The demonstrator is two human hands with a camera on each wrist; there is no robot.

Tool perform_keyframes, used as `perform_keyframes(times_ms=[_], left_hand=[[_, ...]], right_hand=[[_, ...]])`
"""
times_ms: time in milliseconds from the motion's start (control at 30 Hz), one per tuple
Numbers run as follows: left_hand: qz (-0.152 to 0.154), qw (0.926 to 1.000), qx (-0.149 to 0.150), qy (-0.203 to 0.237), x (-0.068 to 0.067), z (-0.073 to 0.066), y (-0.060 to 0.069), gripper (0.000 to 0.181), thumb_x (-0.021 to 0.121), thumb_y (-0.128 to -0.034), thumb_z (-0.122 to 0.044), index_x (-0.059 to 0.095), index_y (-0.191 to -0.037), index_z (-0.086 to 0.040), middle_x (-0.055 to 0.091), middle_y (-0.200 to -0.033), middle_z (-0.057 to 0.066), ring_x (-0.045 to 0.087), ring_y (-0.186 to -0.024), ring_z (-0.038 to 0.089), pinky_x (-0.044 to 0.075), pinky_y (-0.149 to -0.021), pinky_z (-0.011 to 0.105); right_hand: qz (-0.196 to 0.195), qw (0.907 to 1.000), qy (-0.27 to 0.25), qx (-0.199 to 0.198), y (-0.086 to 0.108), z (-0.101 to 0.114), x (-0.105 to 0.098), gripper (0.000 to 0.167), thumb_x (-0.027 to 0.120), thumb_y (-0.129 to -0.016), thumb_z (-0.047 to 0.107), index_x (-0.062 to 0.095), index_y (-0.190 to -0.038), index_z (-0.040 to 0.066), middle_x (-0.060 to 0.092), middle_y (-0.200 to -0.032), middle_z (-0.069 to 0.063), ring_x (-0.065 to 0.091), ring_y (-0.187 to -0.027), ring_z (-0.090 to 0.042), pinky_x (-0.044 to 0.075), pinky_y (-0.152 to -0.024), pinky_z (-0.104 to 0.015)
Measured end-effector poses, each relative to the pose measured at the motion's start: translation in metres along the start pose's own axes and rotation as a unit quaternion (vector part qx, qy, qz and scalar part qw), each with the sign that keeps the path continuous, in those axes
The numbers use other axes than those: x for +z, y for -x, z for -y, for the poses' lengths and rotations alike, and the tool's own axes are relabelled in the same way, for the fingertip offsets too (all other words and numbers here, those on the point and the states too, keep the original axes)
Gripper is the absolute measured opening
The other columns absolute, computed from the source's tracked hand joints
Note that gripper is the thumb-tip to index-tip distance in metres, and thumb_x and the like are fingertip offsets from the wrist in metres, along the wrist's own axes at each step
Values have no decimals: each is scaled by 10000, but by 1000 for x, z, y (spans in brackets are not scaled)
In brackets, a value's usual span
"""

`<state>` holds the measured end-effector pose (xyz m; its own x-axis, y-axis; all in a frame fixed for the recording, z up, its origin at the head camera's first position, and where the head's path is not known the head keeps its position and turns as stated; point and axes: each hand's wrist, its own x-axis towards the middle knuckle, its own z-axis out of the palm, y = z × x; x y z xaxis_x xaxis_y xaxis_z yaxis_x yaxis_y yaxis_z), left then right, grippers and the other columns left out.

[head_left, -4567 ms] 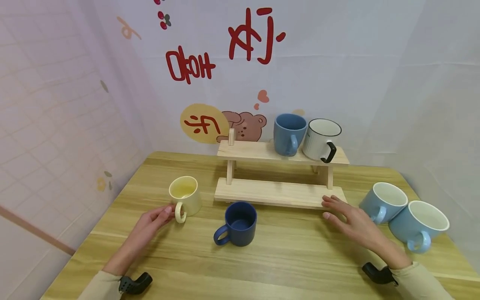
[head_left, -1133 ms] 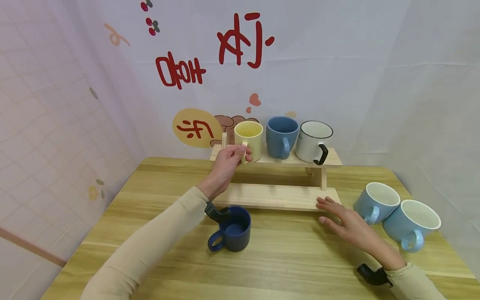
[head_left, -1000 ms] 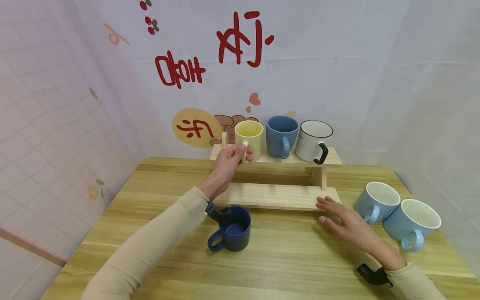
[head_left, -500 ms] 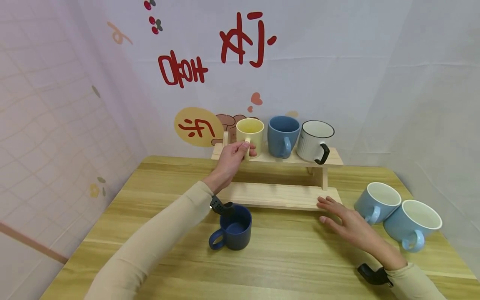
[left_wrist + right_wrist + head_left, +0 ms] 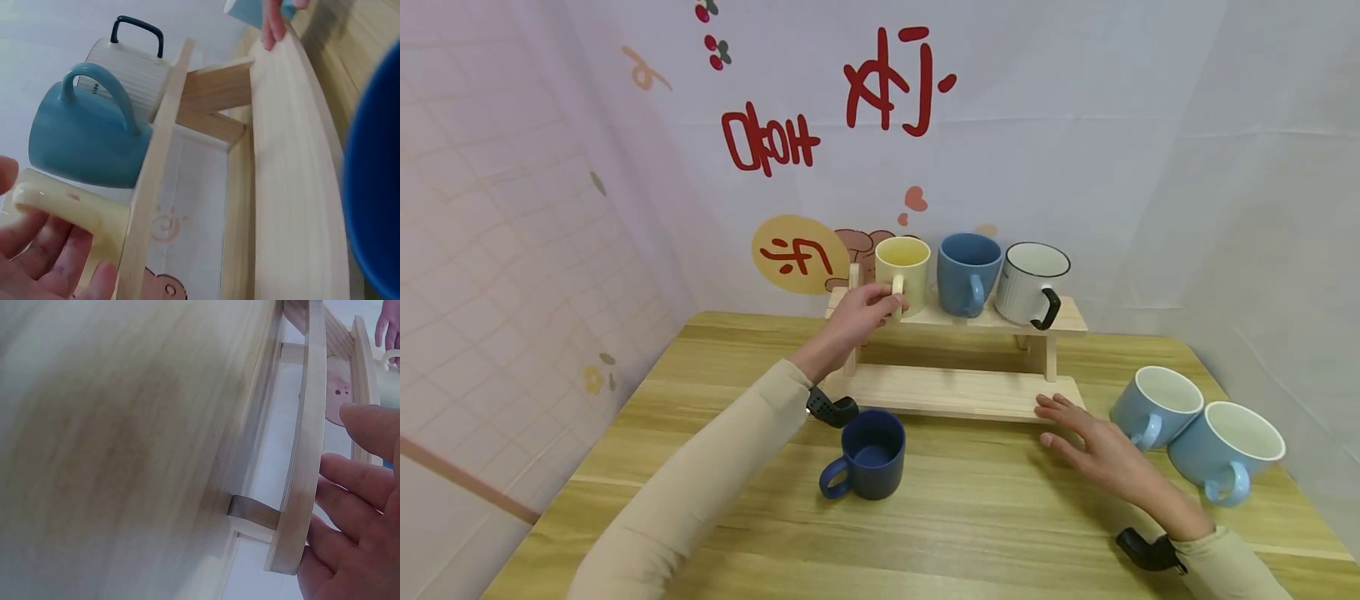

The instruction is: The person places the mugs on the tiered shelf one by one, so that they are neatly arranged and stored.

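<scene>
A pale yellow mug stands upright at the left end of the wooden rack's upper shelf, its handle facing the front. My left hand is at that handle; in the left wrist view the fingers lie along it while the thumb stands apart. A blue mug and a white mug with a black rim and handle share the shelf. My right hand touches the right end of the lower shelf with extended fingers, holding nothing.
A dark blue mug stands on the table in front of the rack, below my left forearm. Two light blue mugs stand side by side at the table's right. A printed cloth hangs behind the rack.
The yellow mug has gone from the table's left to the upper shelf in my left hand. Over the last half second that hand's grip on the handle has loosened. My right hand stays put.
</scene>
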<state>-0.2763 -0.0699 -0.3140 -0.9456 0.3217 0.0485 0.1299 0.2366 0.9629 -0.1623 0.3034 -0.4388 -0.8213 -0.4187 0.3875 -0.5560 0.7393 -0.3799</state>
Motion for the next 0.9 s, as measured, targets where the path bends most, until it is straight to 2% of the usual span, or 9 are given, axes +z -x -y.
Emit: perform_keyframes(times_ms=[167,333,567,800,900], left_hand=[[-65,9989,345,-325,-7,8,15,463,570,-1072,-303,551,-1472,-70,582,-1457,102,529,-1350,269,416,-1149,469],[36,9964,477,-696,-13,18,34,549,563,-1068,-353,484,-1521,-53,510,-1546,109,464,-1438,292,386,-1174,494],[168,9928,672,-978,-25,35,64,567,550,-1068,-378,482,-1519,-41,506,-1545,137,450,-1446,327,375,-1169,548],[281,9914,646,-1101,-35,55,90,562,566,-1062,-367,493,-1516,-45,516,-1537,139,433,-1457,336,353,-1172,583],[507,9936,511,-875,-38,63,101,570,553,-1074,-366,470,-1528,-30,495,-1554,146,426,-1460,344,345,-1175,586]], right_hand=[[-15,10000,-32,-69,-2,0,-1,382,748,-965,159,690,-1331,65,602,-1451,-165,522,-1344,-462,174,-1072,-14],[13,10000,-33,-64,-1,0,-1,380,746,-966,156,690,-1329,61,603,-1449,-170,523,-1340,-470,170,-1074,-13],[-2,9999,49,-106,0,-1,0,378,747,-965,159,690,-1327,69,609,-1444,-160,500,-1405,-324,174,-1068,-7],[-19,9998,46,-167,0,-2,0,376,748,-961,141,688,-1324,62,612,-1437,-170,461,-1439,-217,183,-1062,1],[1,9998,71,-171,-1,-2,0,380,747,-962,141,685,-1327,60,608,-1441,-172,468,-1436,-243,178,-1062,2]])
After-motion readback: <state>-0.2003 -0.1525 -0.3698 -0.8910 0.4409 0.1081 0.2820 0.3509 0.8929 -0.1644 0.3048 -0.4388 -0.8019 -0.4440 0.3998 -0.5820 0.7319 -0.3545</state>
